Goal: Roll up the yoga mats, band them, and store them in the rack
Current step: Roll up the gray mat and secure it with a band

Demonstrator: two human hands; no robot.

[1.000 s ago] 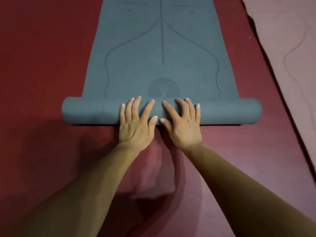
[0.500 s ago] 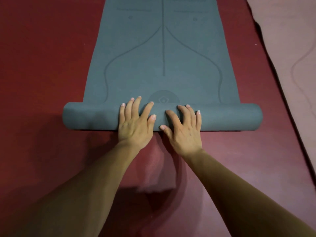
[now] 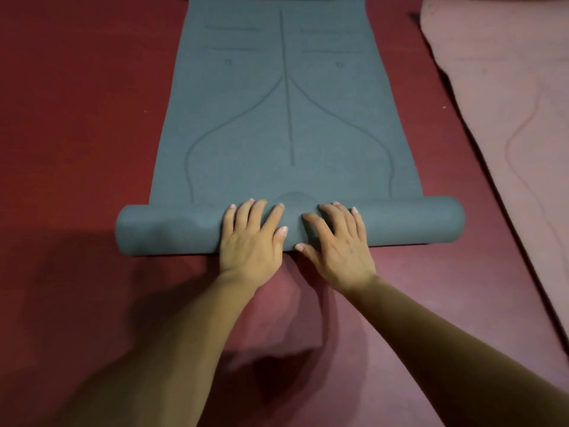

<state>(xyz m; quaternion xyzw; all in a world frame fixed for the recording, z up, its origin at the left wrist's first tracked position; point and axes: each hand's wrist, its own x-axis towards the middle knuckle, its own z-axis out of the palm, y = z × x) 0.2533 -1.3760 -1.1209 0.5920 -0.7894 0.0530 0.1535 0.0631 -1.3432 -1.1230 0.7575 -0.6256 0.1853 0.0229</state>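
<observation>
While both hands pressed on it, grey yoga mat (image 3: 286,118) lay on red floor (image 3: 77,118), near end wound into roll (image 3: 415,221) set crosswise, far part flat toward top of view. Left hand (image 3: 251,241) rested flat on roll's middle, fingers straight and spread, gripping nothing. Right hand (image 3: 337,251) just beside it, likewise flat, fingers stretched over roll's top, thumb at near edge. Pink mat (image 3: 508,118) lay unrolled at right, apart from grey one.
</observation>
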